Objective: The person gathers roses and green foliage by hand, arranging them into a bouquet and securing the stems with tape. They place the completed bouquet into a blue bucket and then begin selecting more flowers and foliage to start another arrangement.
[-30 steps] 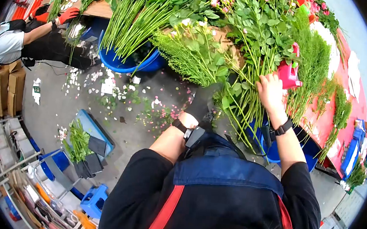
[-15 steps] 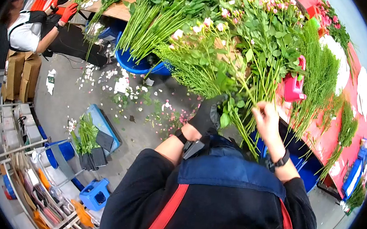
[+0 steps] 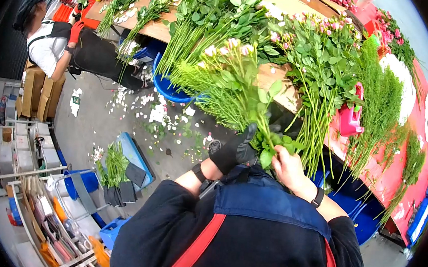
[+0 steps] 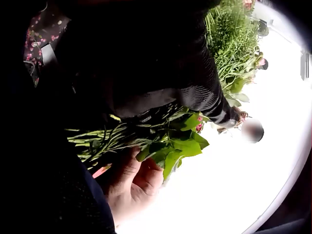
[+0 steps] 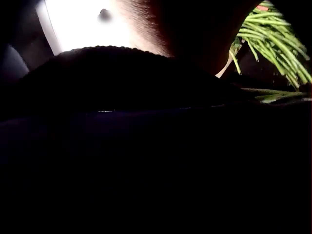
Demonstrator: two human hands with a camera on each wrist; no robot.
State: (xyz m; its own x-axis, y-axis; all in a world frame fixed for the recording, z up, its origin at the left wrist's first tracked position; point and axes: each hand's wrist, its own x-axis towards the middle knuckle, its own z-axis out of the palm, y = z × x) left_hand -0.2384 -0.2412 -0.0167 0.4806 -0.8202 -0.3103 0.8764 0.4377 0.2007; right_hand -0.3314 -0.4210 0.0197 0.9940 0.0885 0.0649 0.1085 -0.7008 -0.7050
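My left hand [image 3: 234,149], in a black glove, grips a bouquet [image 3: 225,91] of pale pink roses and feathery greenery just above my apron. Its fingers wrap the stems, which come out below the glove in the left wrist view. The bare right hand [image 3: 289,169] is right beside it, thumb and fingers pinching a leafy rose stem [image 3: 270,144] at the bouquet's lower part. Close up in the left wrist view, those bare fingers [image 4: 141,183] are curled at the green leaves [image 4: 183,148]. The right wrist view is mostly dark; the hand is hidden there.
Rose bunches [image 3: 326,67] and long greenery [image 3: 379,102] lie on the table ahead, beside a pink watering can [image 3: 350,117]. Blue tubs [image 3: 357,209] stand beneath its edge. Petals litter the floor on the left. Another person [image 3: 53,48] in red gloves works at far left.
My right hand has drawn a leafy stem from the table bunch down and left to the bouquet in my left hand. The head view has shifted, and the bouquet is raised.
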